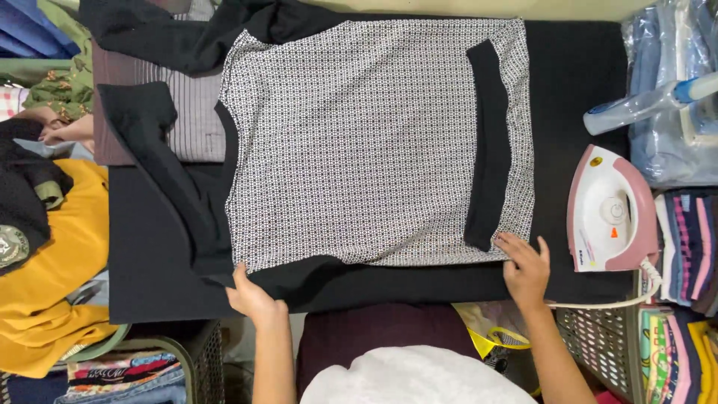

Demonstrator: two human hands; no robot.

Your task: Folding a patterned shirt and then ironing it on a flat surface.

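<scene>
In the head view, a patterned black-and-white garment [359, 142] lies flat in the middle of the frame, on a black ironing surface [576, 82]. It has black sleeves and a black band [486, 142] folded across its right part. The left hand [253, 295] rests at the lower left corner of the garment, where the black sleeve [172, 172] meets the body; its fingers pinch the dark edge there. The right hand [525, 265] lies flat and open on the lower right corner, fingers spread, just beside the lower end of the band. It holds nothing.

A pink and white iron [609, 209] stands on the right of the frame, near the right hand but not touching it. A yellow cloth [67, 269] lies at the lower left, and folded clothes [688, 239] are stacked at the right edge.

I judge that the step in hand is smoothing and straightening the garment along its near edge. The next move calls for keeping both corners flat and the fabric without wrinkles.
</scene>
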